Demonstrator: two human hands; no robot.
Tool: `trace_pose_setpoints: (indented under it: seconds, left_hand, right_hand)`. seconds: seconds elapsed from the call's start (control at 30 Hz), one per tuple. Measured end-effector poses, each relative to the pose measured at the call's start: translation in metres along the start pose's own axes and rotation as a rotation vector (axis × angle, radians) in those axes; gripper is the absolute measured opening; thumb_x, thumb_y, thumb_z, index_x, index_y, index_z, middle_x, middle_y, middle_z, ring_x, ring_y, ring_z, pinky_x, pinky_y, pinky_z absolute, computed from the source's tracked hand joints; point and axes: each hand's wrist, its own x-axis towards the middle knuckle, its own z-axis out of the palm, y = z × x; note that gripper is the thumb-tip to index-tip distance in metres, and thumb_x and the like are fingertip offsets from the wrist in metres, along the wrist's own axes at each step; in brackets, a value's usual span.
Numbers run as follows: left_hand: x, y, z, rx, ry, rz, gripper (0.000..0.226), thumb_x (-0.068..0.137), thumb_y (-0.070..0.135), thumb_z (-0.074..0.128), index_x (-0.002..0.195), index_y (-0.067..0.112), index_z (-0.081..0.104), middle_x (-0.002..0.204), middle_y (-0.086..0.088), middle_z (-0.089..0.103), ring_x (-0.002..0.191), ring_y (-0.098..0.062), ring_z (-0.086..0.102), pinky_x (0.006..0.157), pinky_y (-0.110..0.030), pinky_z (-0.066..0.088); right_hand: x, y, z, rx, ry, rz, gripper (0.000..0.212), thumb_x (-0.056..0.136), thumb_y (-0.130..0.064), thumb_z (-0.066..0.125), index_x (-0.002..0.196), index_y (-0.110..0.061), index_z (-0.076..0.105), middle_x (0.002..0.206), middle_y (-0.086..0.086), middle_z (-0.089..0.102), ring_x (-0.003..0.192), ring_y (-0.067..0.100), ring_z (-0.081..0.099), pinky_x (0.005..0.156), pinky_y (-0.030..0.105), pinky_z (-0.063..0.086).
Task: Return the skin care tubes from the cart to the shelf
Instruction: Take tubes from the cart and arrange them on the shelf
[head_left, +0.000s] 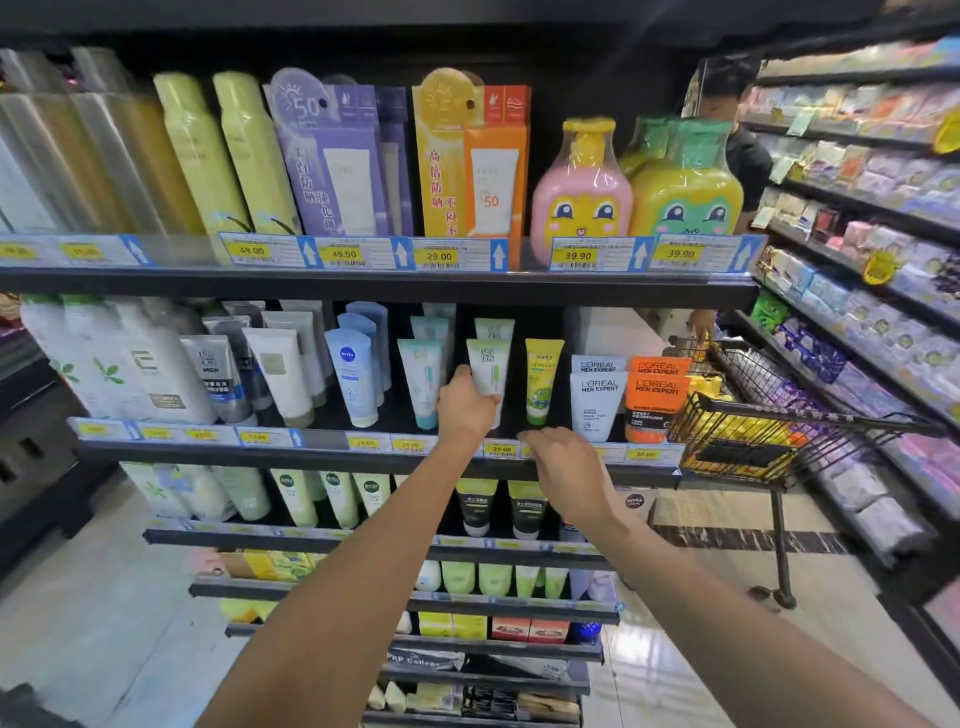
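My left hand (465, 405) is wrapped around a white tube with a green stripe (488, 366), which stands cap-down on the second shelf (311, 451). Behind it stands a matching tube (493, 328). A teal and white tube (423, 382) stands to its left and a yellow tube (541, 379) to its right. My right hand (563, 467) hovers at the shelf's front edge below the yellow tube, fingers curled and holding nothing. The black wire cart (753, 415) stands to the right with yellow items inside.
White and orange L'Oreal tubes (628, 397) stand at the shelf's right end. Bottles and boxed sunscreens fill the top shelf (363, 283). More tubes line the lower shelves. A person in dark clothes (737, 135) stands behind the cart. Another stocked rack (872, 260) runs along the right.
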Motion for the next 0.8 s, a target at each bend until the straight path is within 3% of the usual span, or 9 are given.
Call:
trace_pose_setpoints:
  seconds: [0.8]
  left_hand:
    - [0.0073, -0.0008, 0.0044, 0.025, -0.026, 0.023, 0.033, 0.092, 0.014, 0.071, 0.118, 0.004, 0.053, 0.123, -0.017, 0.068, 0.117, -0.037, 0.063, 0.096, -0.045, 0.053]
  right_hand:
    - [-0.0007, 0.0017, -0.0011, 0.032, -0.009, -0.012, 0.05, 0.083, 0.01, 0.063, 0.126, -0.014, 0.071, 0.103, 0.003, 0.076, 0.096, 0.027, 0.069, 0.077, 0.039, 0.06]
